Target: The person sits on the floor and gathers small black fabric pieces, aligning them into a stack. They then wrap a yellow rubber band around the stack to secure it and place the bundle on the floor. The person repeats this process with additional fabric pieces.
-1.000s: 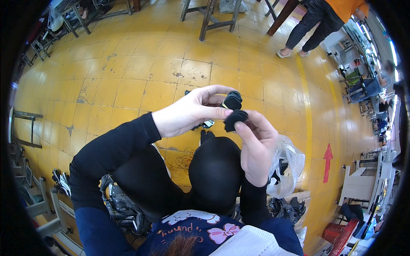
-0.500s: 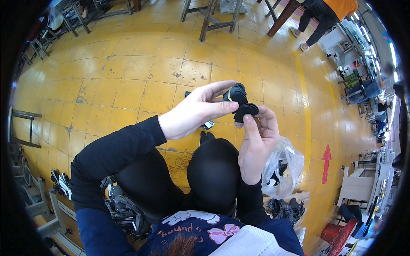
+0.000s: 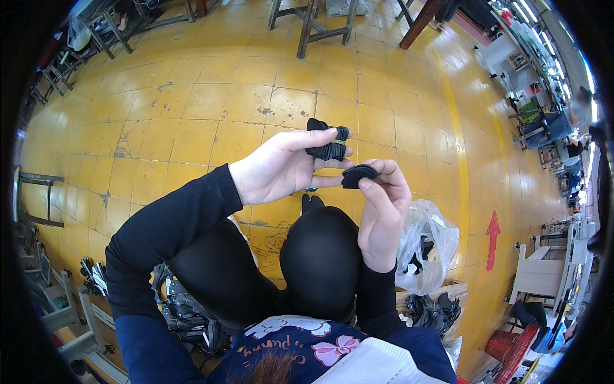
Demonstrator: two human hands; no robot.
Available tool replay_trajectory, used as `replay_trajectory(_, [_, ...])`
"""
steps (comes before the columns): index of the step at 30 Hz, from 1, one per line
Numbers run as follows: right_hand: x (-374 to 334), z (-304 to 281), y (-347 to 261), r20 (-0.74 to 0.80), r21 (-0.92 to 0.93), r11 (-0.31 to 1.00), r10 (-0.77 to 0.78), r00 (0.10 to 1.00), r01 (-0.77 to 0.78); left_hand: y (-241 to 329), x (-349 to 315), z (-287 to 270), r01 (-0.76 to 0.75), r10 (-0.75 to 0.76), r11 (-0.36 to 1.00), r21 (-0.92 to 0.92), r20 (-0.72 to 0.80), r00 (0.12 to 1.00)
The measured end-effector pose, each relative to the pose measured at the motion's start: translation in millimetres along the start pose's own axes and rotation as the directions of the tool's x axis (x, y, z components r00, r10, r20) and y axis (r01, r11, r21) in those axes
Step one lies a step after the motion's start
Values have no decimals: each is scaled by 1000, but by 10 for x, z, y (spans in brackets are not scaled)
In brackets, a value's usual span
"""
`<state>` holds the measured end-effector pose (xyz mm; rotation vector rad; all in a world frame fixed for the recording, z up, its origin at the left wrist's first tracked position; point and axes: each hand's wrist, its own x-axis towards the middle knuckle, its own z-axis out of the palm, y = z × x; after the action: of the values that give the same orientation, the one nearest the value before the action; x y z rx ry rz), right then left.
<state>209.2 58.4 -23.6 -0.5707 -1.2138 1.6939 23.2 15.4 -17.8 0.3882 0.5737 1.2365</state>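
Here's the left hand [image 3: 278, 163], thumb clamped over a banded bundle of black pieces [image 3: 327, 146] — and just below and right of that bundle, the right hand [image 3: 382, 208] pinches a small black stack [image 3: 358, 176] between thumb and fingers. A left fingertip meets the stack's edge. Below the right grip, a clear plastic bag [image 3: 441, 240]; beneath both hands, a black-clad knee [image 3: 320, 262].

Two bare hands [image 3: 276, 163] [image 3: 385, 217], one banded black bundle [image 3: 328, 152], one small black stack [image 3: 356, 176], one red arrow [image 3: 492, 240]
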Motion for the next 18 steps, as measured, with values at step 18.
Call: replay_trajectory(18, [44,-17,-116,258,-605,652,-383,887,457,13,-44,12,-94,61,831,548,78,995])
